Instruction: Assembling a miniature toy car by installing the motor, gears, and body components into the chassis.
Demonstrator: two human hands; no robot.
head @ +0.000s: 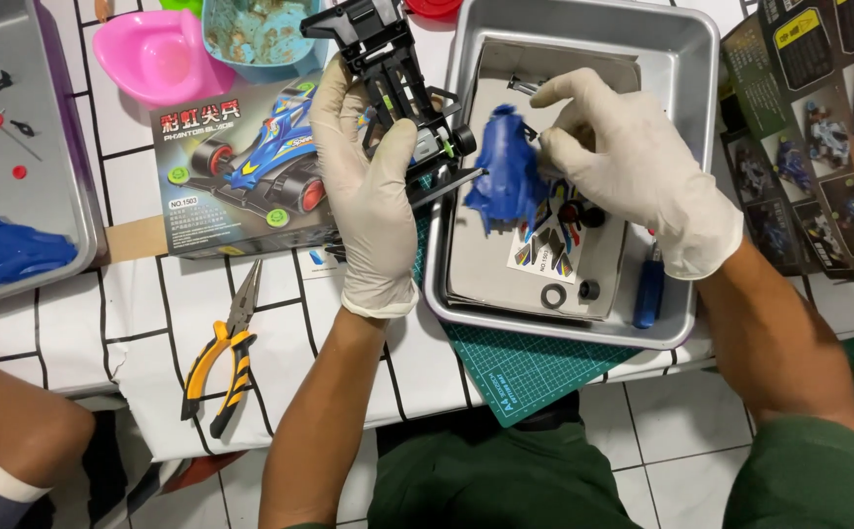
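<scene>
My left hand [366, 186], in a white glove, grips a black toy car chassis [388, 69] with a motor and small wheels, held above the table's middle. My right hand [633, 162], also gloved, pinches a blue plastic car body shell [505, 171] just right of the chassis, over a metal tray [686, 88]. In the tray lie a grey sheet, a sticker sheet [544, 250], a black ring [553, 295] and small black parts.
A toy car box [231, 162] lies left of my left hand. Yellow-black pliers [221, 358] rest near the table edge. A second tray [45, 147] at left holds a blue shell and small parts. Pink bowl [157, 54], green cutting mat [525, 372], blue screwdriver [648, 294]. Another person's arm [15, 431] bottom left.
</scene>
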